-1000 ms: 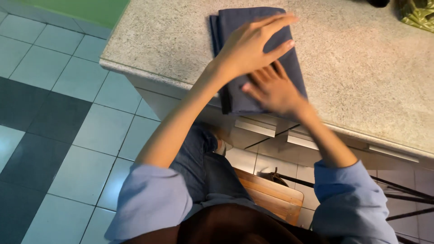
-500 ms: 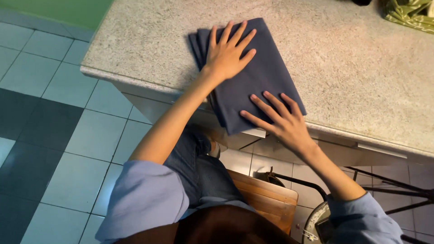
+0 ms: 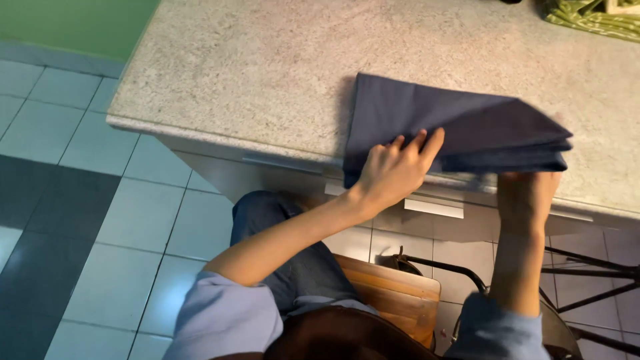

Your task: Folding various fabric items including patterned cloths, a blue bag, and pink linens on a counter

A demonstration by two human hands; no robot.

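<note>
A folded dark blue cloth [image 3: 440, 127] lies on the speckled stone counter [image 3: 267, 73], near its front edge. My left hand [image 3: 397, 170] grips the cloth's near left edge, fingers on top. My right hand [image 3: 530, 193] holds the near right corner from below, with the stacked layers lifted over it; its fingers are hidden under the cloth.
A green patterned fabric [image 3: 593, 13] lies at the counter's far right corner. Below the counter front are drawer handles [image 3: 433, 208], a wooden stool seat [image 3: 393, 293] under me, and black metal legs [image 3: 587, 273] at right. Tiled floor [image 3: 87, 220] stretches left.
Both hands lay flat pressing the cloth; now they grip its near edge and lift it. The view has shifted, so the cloth sits wider across the counter.
</note>
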